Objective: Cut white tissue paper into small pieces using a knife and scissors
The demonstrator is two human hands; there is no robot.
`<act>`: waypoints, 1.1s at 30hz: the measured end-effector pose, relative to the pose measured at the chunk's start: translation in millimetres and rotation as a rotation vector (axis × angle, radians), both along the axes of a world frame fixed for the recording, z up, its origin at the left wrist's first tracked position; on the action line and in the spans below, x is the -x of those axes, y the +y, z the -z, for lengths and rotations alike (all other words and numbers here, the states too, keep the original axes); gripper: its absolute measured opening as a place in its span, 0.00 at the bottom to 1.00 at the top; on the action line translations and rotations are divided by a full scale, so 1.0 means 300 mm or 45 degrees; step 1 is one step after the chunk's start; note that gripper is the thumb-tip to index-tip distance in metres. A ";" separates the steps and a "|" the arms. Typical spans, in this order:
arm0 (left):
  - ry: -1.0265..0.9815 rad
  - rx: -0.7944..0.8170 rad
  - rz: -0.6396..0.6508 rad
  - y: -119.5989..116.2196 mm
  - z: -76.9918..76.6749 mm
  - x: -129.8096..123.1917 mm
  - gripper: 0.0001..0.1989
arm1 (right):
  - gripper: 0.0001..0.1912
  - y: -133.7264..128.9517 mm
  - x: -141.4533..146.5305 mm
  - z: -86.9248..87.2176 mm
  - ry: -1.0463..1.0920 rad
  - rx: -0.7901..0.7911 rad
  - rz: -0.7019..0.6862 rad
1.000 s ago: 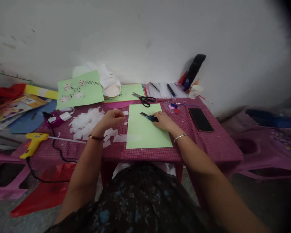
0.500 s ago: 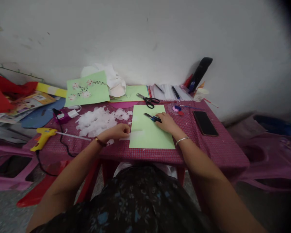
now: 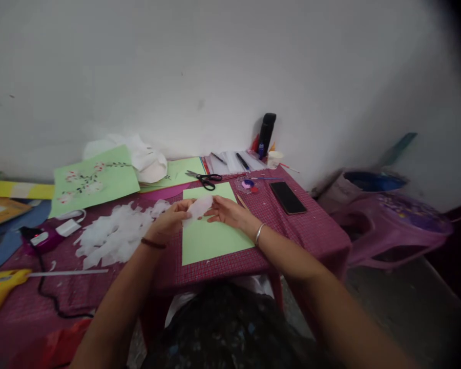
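A small piece of thin white paper [image 3: 200, 206] is held between both hands above the pale green sheet [image 3: 211, 243]. My left hand [image 3: 173, 218] pinches its left side. Around its right edge, my right hand [image 3: 230, 211] has its thumb and fingers partly curled, with the lower fingers spread. Left of the hands lies a heap of torn white paper pieces [image 3: 113, 233]. Black-handled scissors [image 3: 205, 179] rest just behind the green sheet. The craft knife cannot be made out.
A yellow glue gun [image 3: 5, 287] with its cable is at the left. Behind the heap leans a green card with painted flowers [image 3: 94, 179]. A black phone [image 3: 288, 198] lies to the right, and a dark bottle [image 3: 267, 134] stands near the wall.
The view has turned right. My right hand has let go of the craft knife and come to the paper piece. My left hand has raised that piece over the green sheet.
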State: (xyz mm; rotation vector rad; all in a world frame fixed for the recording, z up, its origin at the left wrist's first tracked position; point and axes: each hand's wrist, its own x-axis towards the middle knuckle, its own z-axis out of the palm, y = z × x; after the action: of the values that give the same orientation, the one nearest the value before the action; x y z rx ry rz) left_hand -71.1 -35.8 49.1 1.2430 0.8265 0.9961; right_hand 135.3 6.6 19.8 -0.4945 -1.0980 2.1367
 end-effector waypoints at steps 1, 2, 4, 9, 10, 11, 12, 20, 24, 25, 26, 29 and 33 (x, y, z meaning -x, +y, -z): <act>-0.001 0.010 0.019 0.006 0.013 0.004 0.15 | 0.18 0.003 -0.004 -0.006 -0.010 -0.011 0.067; -0.002 0.018 0.036 0.011 0.026 0.010 0.14 | 0.18 0.006 -0.005 -0.012 -0.038 -0.027 0.131; -0.011 0.022 0.061 0.016 0.051 0.022 0.14 | 0.18 0.011 -0.004 -0.027 -0.138 -0.064 0.218; -0.044 0.071 0.216 0.015 0.071 0.040 0.20 | 0.12 0.033 0.003 -0.086 -0.375 -0.290 0.239; -0.070 0.089 0.250 0.014 0.071 0.041 0.23 | 0.11 0.038 0.004 -0.100 -0.420 -0.376 0.221; -0.096 0.107 0.276 0.014 0.070 0.041 0.26 | 0.10 0.042 0.005 -0.114 -0.465 -0.476 0.209; -0.117 0.123 0.285 0.015 0.070 0.040 0.28 | 0.09 0.046 0.008 -0.126 -0.509 -0.581 0.197; 0.206 0.194 0.046 -0.002 0.080 -0.013 0.18 | 0.06 0.038 0.036 -0.133 -0.771 -1.068 0.320; 0.234 0.242 -0.083 -0.009 0.083 -0.034 0.17 | 0.03 0.014 0.033 -0.128 -0.933 -1.379 0.507; 0.221 0.247 -0.128 -0.008 0.084 -0.036 0.16 | 0.03 0.005 0.032 -0.129 -0.943 -1.473 0.539; 0.203 0.251 -0.171 -0.006 0.086 -0.038 0.16 | 0.04 -0.005 0.031 -0.131 -0.949 -1.559 0.559; 0.148 0.250 -0.262 -0.001 0.090 -0.041 0.16 | 0.06 -0.037 0.033 -0.138 -1.021 -1.750 0.551; 0.057 0.256 -0.287 -0.004 0.087 -0.040 0.16 | 0.08 -0.061 0.039 -0.145 -1.188 -1.883 0.495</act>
State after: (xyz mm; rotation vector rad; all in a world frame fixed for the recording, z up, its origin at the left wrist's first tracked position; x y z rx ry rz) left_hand -59.1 -36.9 23.0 1.0187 1.0922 1.0389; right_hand 123.5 -11.6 63.2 -0.8118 -2.3799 0.2828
